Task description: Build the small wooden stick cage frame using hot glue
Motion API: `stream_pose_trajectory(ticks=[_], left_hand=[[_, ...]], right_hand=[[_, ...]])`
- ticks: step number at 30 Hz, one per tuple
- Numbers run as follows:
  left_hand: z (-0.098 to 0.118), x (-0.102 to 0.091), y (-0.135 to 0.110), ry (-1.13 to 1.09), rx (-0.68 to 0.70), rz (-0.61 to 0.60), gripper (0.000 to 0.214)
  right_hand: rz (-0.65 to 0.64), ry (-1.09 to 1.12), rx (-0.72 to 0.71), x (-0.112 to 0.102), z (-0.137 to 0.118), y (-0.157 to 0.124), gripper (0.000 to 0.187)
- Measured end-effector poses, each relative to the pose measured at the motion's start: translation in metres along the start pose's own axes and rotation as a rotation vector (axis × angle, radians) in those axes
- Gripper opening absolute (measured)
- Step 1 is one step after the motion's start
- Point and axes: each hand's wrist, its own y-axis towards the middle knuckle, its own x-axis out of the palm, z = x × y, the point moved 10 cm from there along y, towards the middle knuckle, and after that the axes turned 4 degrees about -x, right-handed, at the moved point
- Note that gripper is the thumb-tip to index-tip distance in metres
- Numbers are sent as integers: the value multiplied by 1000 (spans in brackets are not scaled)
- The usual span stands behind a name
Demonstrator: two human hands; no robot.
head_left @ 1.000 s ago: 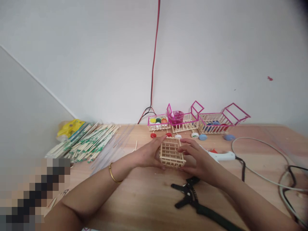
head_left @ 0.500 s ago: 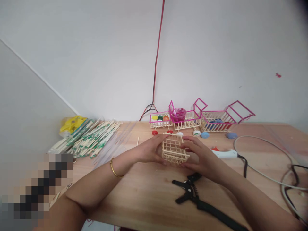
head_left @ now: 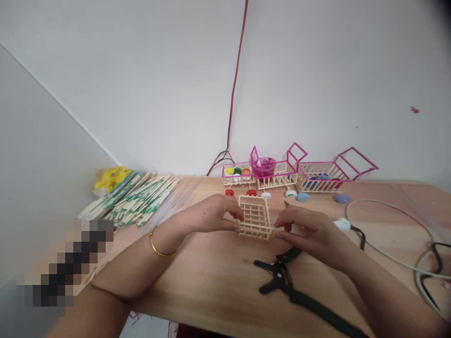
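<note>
Pale wood made up the tabletop [head_left: 218, 281], set against a white wall. Nearest the camera lay a black pair of pliers [head_left: 285, 281], its handles running off toward the lower right. Just beyond it, both hands met around a small open basket of bare wooden sticks [head_left: 254, 217], which sat tilted at the middle of the table, its lower edge at or just above the wood. The left hand [head_left: 207, 216], with a gold bangle [head_left: 157, 243] at the wrist, gripped the basket's left side with its fingers curled onto the slats. The right hand [head_left: 312, 230] pinched the lower right corner of the basket between thumb and fingertips, the other fingers loosely bent. Behind the right hand showed the white tip of a glue gun [head_left: 341, 224], with its dark cord trailing right toward a loop of cables [head_left: 398, 234]. To the far left lay a heap of wrapped chopsticks [head_left: 137, 202] beside a yellow packet [head_left: 112, 177]. Along the wall stood a row of stick carts with pink trim [head_left: 289, 173], holding coloured bottle caps [head_left: 237, 170], with more caps loose on the table in front of them. A red and black wire [head_left: 235, 94] ran up the wall.
</note>
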Motion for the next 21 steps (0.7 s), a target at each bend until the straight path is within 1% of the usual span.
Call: stream_pose_trajectory(ticks=[2, 5, 13, 17, 21], left_hand=[[2, 5, 1, 66, -6, -10, 12], [5, 11, 4, 162, 13, -8, 9], [17, 1, 2, 303, 22, 118, 8], [20, 1, 0, 350, 20, 153, 12], [24, 7, 1, 424, 37, 168, 13]], right_hand=[[-17, 9, -3, 2, -3, 0, 15], [-14, 1, -7, 4, -4, 1, 10], [117, -87, -62, -9, -12, 1, 12], [127, -111, -78, -12, -15, 2, 12], [138, -144, -107, -13, -15, 2, 11]])
